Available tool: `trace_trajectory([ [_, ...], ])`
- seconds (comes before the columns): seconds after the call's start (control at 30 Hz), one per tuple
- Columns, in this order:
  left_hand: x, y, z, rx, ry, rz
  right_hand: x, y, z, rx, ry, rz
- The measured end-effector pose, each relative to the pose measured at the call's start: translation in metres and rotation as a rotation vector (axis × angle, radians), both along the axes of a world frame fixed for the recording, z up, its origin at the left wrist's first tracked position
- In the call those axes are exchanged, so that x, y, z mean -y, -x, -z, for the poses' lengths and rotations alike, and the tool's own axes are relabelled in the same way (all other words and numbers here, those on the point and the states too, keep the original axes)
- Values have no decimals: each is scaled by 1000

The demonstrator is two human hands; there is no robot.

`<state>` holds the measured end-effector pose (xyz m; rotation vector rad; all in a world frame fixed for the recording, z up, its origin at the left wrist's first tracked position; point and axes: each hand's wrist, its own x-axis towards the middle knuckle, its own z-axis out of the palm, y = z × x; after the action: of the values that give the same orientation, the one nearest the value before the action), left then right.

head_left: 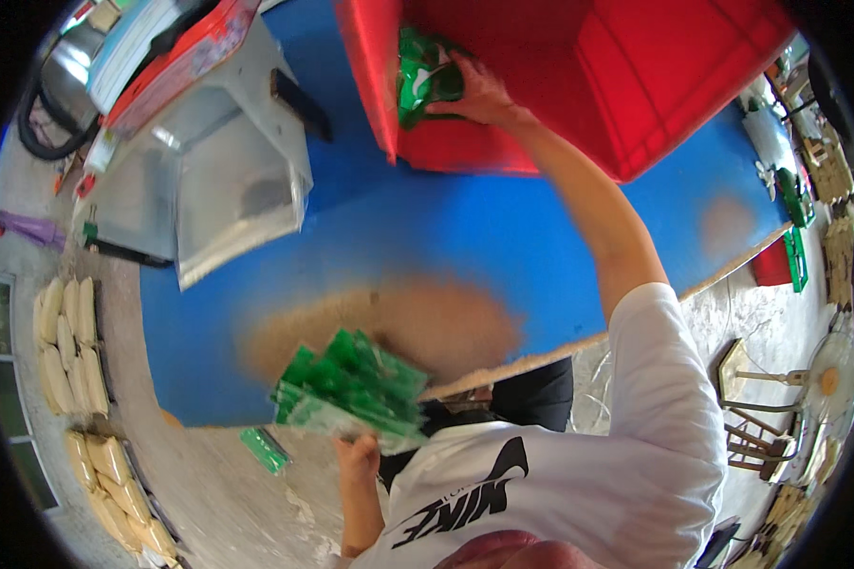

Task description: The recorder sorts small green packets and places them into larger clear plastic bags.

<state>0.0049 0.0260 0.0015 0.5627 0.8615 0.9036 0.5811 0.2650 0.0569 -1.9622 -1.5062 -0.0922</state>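
My left hand, at the table's near edge, is closed on the lower end of a fanned bunch of green plastic packets with clear ends. My right hand reaches far forward into a large red bin. Its fingers are wrapped round more green packets against the bin's left wall. The fingertips are partly hidden behind that plastic.
A blue table with worn brown patches lies under the bin. At its left stands a clear plastic-fronted box. One green packet lies on the floor. Stacked filled bags are at the left, a fan at the right.
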Motion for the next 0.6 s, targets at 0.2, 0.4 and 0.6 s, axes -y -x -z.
trace_trajectory([
  [0.2, 1, 12, -23, -51, 79, 22, -13, 25, -100, -271, 570, -345],
  [0.4, 5, 5, -36, -59, 128, 10, -85, -49, -59, -191, 224, -325],
  [0.6, 18, 45, 24, 10, 151, 52, -113, -49, -29, -312, 320, -472],
])
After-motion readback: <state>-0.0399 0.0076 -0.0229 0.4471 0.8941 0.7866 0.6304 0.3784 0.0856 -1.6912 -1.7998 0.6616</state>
